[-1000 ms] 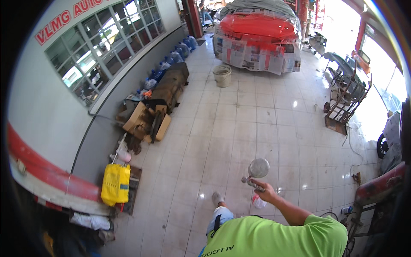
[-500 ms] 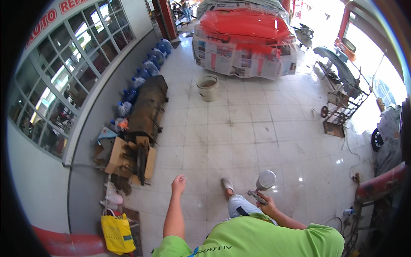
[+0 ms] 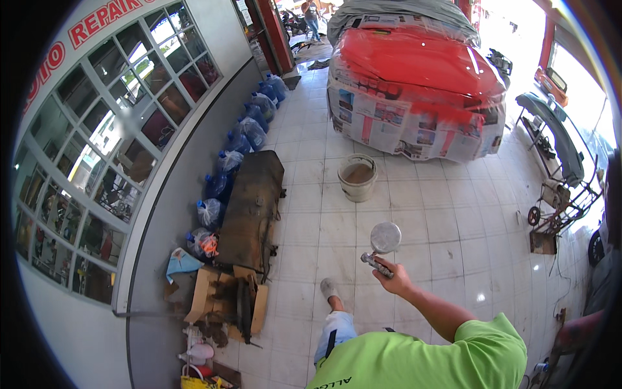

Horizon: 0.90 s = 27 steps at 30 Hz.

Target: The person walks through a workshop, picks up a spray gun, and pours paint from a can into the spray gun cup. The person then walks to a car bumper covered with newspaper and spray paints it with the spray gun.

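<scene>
My right hand [image 3: 397, 280] grips the handle of a spray gun [image 3: 386, 238] with a round silver cup on top, held out in front of me over the tiled floor. My left hand is out of the picture. Farther ahead stands a car with a glossy red hood [image 3: 414, 53], its front wrapped in newspaper [image 3: 389, 126] and plastic, with grey sheeting over its top. Between me and the car, a whitish bucket [image 3: 357, 188] sits on the floor with something brownish inside.
Along the left wall lie a long dark tank [image 3: 249, 207], blue water jugs [image 3: 236, 141] and an opened cardboard box [image 3: 206, 292]. A wheeled metal stand [image 3: 551, 207] carrying a grey bumper [image 3: 557, 136] is at the right. Someone [image 3: 311, 18] stands far back near the doorway.
I have moved forward, so the car and bucket appear nearer and farther right. My right hand has raised the spray gun ahead. My left hand has dropped out of view.
</scene>
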Available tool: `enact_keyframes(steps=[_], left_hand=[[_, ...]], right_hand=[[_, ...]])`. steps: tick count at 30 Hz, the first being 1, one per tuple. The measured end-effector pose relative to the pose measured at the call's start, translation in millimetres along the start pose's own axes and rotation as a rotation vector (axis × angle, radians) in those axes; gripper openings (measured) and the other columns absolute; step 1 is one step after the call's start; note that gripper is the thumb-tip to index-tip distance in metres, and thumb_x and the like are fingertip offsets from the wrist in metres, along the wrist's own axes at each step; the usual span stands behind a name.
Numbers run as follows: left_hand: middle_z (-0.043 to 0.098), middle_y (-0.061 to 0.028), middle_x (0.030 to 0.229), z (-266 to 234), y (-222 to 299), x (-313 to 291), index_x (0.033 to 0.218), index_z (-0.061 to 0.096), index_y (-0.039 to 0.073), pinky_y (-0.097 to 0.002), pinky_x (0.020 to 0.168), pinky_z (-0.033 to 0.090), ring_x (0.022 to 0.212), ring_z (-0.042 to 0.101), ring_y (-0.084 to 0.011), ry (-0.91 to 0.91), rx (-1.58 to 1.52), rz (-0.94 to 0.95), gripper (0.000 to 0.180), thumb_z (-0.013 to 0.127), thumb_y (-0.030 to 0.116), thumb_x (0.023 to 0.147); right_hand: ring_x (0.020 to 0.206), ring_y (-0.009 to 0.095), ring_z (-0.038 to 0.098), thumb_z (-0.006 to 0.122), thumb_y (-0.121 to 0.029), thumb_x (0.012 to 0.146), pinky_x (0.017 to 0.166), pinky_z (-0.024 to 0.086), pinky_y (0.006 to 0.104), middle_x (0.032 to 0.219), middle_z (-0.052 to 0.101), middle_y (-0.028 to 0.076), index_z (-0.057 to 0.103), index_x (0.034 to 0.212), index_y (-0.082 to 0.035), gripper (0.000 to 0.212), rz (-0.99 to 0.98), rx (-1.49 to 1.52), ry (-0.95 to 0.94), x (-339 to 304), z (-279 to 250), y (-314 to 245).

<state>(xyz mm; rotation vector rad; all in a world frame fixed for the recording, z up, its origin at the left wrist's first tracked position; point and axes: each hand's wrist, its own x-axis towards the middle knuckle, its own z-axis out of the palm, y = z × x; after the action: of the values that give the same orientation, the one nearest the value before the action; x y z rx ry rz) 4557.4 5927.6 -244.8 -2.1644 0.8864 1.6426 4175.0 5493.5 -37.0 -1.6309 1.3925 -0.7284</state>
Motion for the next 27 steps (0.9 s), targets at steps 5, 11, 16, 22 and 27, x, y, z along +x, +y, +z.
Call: enact_keyframes(steps=[5,11,16,22,27], left_hand=[[0.075,-0.0153,0.104,-158.0,83.8,91.6,0.103,0.076,0.013,-0.0434,0.090,0.054,0.097,0.070,-0.0328,-0.043,-0.029,-0.088,0.034,0.061,0.040,0.087],[0.074,-0.0162,0.102,-472.7,284.6,243.5,0.103,0.073,0.008,-0.0482,0.087,0.054,0.096,0.070,-0.0361,0.447,0.088,0.158,0.029,0.061,0.031,0.090],[0.073,-0.0057,0.088,-734.2,554.7,279.5,0.116,0.071,0.001,-0.0305,0.079,0.054,0.079,0.067,-0.0132,0.614,-0.538,0.726,0.026,0.065,0.018,0.097],[0.073,-0.0084,0.088,-850.6,706.8,316.8,0.108,0.072,0.003,-0.0324,0.079,0.055,0.082,0.068,-0.0162,0.632,-0.426,0.831,0.021,0.064,0.019,0.097],[0.075,-0.0126,0.086,-867.0,607.3,375.7,0.099,0.075,0.007,-0.0418,0.072,0.056,0.077,0.072,-0.0282,0.303,-0.205,0.453,0.029,0.070,0.034,0.089]], right_hand=[[0.084,0.030,0.073,0.075,-0.019,0.088,0.075,0.056,0.0372,0.095,0.074,0.021,0.067,0.128,-0.007,0.043,-0.112,0.075,0.133,148.1,66.2,9.2],[0.082,0.026,0.075,0.075,-0.020,0.088,0.074,0.056,0.0370,0.092,0.074,0.021,0.067,0.128,-0.006,0.043,0.101,0.084,0.102,285.5,73.6,-7.2],[0.084,0.038,0.073,0.076,-0.025,0.086,0.072,0.057,0.0418,0.090,0.073,0.022,0.069,0.129,-0.015,0.044,0.134,-0.028,0.163,423.6,79.1,-6.6],[0.084,0.042,0.070,0.076,-0.030,0.085,0.074,0.057,0.0469,0.089,0.073,0.022,0.069,0.129,-0.021,0.045,0.187,-0.013,0.129,654.0,81.1,0.3],[0.087,0.041,0.070,0.072,-0.034,0.086,0.079,0.058,0.0479,0.094,0.073,0.020,0.067,0.131,-0.024,0.046,0.016,-0.099,0.048,882.0,68.4,-92.3]])
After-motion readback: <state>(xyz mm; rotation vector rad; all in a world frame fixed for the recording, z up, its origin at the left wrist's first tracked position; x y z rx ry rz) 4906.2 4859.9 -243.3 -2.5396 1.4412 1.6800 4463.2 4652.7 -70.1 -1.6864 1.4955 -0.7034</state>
